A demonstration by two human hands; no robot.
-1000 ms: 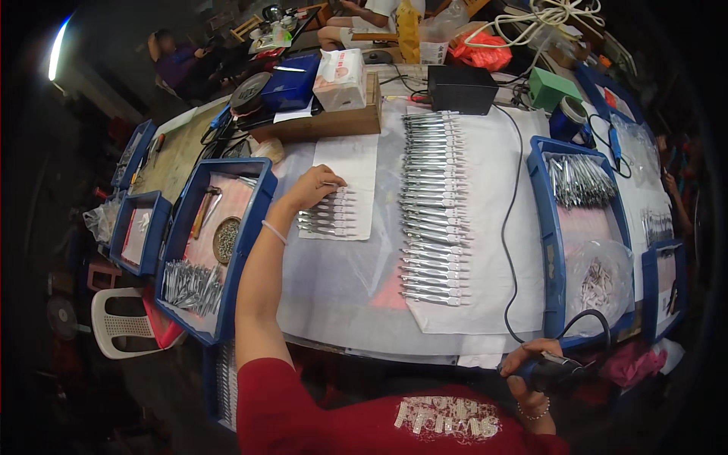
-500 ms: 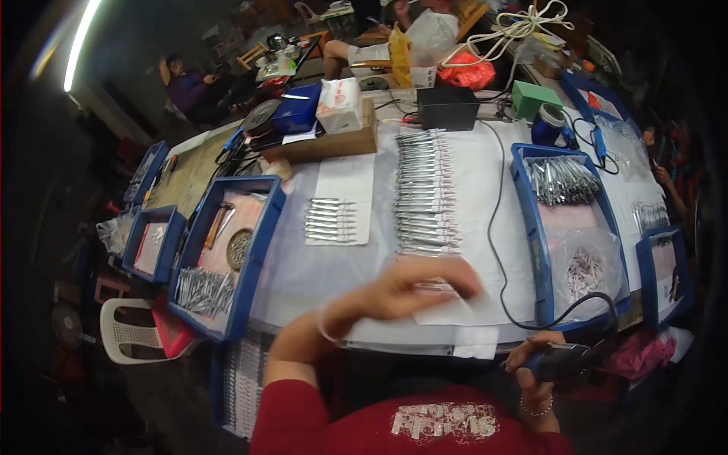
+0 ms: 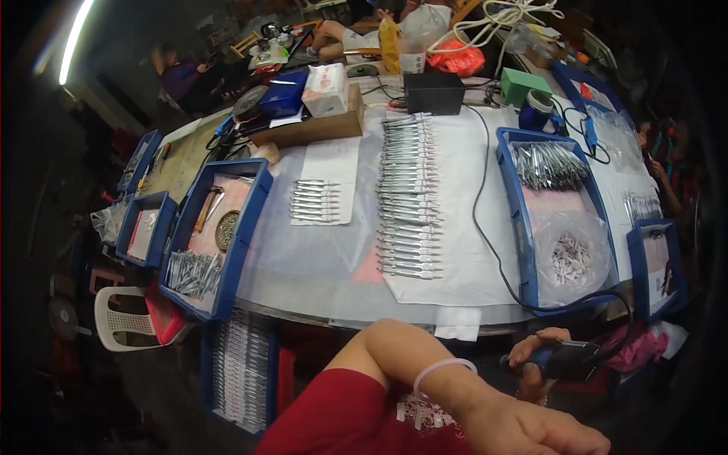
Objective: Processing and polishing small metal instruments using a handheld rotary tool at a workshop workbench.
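My left arm crosses in front of my red shirt, a pale bangle on its wrist. The left hand point(image 3: 550, 432) is at the bottom edge, below my right hand, its fingers curled; whatever they hold is hidden. My right hand point(image 3: 537, 355) grips a blue-and-black corded power tool point(image 3: 569, 359) just off the table's front edge. Ahead on white cloth lies a long row of slim silver metal rods point(image 3: 409, 197), side by side. A shorter group of similar rods point(image 3: 315, 202) rests on a white sheet to the left.
The tool's black cable point(image 3: 485, 174) runs over the table toward a black box point(image 3: 434, 94). Blue trays with metal rods flank the rows, one on the left point(image 3: 262, 182) and one on the right point(image 3: 504, 174). In the right tray sits a plastic bag of small pale parts point(image 3: 570, 258).
My left hand has swung from the near end of the long row back across my body to the lower right. The right hand keeps the tool. The view has shifted slightly.
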